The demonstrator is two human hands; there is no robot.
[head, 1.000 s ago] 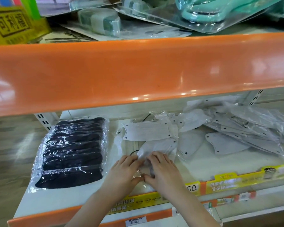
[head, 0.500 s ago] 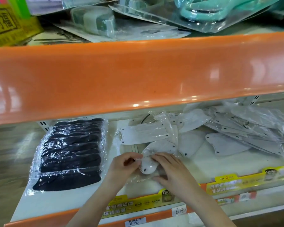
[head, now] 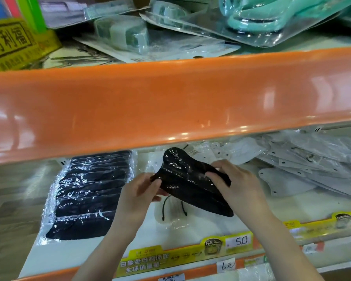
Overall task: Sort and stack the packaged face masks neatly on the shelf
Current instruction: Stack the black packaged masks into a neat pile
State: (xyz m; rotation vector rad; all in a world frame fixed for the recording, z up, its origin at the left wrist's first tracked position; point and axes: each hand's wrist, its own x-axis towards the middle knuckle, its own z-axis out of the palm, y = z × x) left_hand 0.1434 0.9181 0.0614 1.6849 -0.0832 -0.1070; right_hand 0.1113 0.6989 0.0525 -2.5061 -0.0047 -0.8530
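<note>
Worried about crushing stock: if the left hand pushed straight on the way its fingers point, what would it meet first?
Probably the black wrapped mask that the left hand already grips; beyond it, the right hand. Depth unclear.

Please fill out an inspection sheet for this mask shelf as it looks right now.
Surface: white shelf with an orange front rail and yellow price strips.
Job's things: black packaged mask held up between both hands; stack of black packaged masks at left; loose pile of white packaged masks at right, fanned and uneven.
Clutter: a clear wrapper with black ear loops lies under the hands.
Grippers: left hand pinches the mask's left end; right hand grips its right side.
Cables: nothing seen.
Surroundings: upper orange shelf carrying blister packs and a yellow box.
</note>
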